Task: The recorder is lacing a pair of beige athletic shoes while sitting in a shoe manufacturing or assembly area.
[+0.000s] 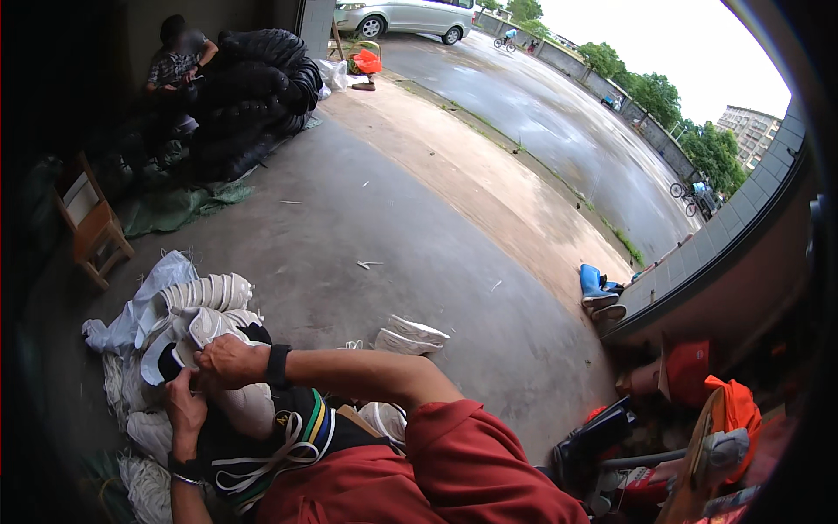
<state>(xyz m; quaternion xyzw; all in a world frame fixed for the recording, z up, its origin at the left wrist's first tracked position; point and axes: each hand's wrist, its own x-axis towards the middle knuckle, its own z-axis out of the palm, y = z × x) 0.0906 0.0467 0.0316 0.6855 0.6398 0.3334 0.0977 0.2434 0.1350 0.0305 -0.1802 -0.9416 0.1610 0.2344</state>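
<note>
My left hand (185, 406) has its fingers closed at the edge of a pale shoe (249, 412) that lies over my lap. Close beside it, my right hand (231, 361) is also closed on the shoe, near its opening; the fingertips are partly hidden. A dark and white lining shows at the shoe's collar next to the hands. Just beyond them is a row of nested whitish shoe uppers (209, 294), with more pale shoes heaped on the left. White laces (284, 461) trail across my dark, striped clothing.
A pair of white shoe pieces (410, 335) lies on the grey floor (419, 253). A wooden chair (94, 223) stands left, near a seated person (179, 65) and stacked black bundles (262, 79). Blue boots (595, 286) stand by the right wall. Clutter with orange cloth (733, 419) sits lower right.
</note>
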